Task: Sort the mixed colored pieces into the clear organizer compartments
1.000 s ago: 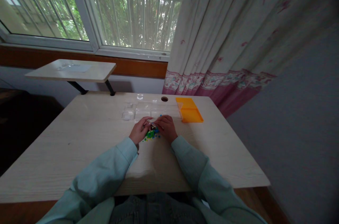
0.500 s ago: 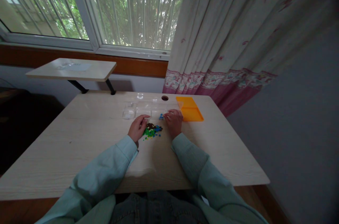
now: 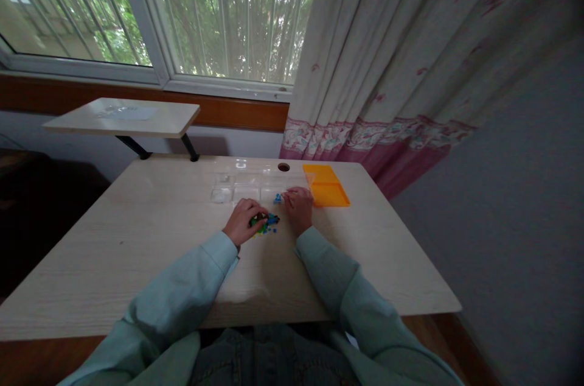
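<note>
Noted nearside of clear compartment tray (image 3: pixel 246 191): small multicoloured pieces (image 3: pixel 272 220) under curled fingers of left hand (image 3: pixel 239 223); at near edge, blue pieces (image 3: pixel 277 198) beside bunched fingers of right hand (image 3: pixel 299 209). Cannot tell either grip. Pinch singly, lightly, preventing scatter.

Legible inscriptions: none. Pale rectangular sheet (image 3: pixel 140 113), on the raised whitish wood-grain shelf (image 3: pixel 176 111) at the far left corner of the pale wood-grain desk (image 3: pixel 137 276): too small and faint to tell whether printed. Transparent plastic compartment tray (image 3: pixel 261 190), near the desk's far edge: lettering, if any, unreadable.
</note>
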Demonstrator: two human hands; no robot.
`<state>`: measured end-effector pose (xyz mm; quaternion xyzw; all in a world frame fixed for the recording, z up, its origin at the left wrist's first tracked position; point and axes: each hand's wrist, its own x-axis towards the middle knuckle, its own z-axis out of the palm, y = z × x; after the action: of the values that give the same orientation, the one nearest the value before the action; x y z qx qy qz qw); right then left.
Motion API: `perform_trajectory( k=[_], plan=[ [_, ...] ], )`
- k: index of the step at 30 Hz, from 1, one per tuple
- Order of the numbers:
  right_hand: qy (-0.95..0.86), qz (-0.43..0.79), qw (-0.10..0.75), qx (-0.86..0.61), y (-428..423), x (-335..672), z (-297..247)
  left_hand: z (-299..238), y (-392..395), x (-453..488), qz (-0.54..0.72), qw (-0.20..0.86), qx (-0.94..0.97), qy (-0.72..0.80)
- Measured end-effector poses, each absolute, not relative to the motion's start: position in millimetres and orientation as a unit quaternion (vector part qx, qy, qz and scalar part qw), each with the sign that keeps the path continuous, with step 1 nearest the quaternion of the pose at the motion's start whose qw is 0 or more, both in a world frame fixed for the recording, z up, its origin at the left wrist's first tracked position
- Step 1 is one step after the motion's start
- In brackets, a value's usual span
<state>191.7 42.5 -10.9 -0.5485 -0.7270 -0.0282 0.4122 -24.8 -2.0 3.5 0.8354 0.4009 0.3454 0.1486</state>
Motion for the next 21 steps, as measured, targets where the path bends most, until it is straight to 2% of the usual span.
perform_trajectory(
  k=[12, 21],
  plan=[
    [-0.738, -0.015, 0.412, -0.535, 43.2, 190.8, -10.7, 1.9, -5.4, -16.2, 0.286, 0.083, 0.85, 0.435],
    [-0.742, -0.01, 0.412, -0.529, 41.8, 189.6, -9.9, 3.3, -5.5, -16.3, 0.271, 0.081, 0.859, 0.427]
  ],
)
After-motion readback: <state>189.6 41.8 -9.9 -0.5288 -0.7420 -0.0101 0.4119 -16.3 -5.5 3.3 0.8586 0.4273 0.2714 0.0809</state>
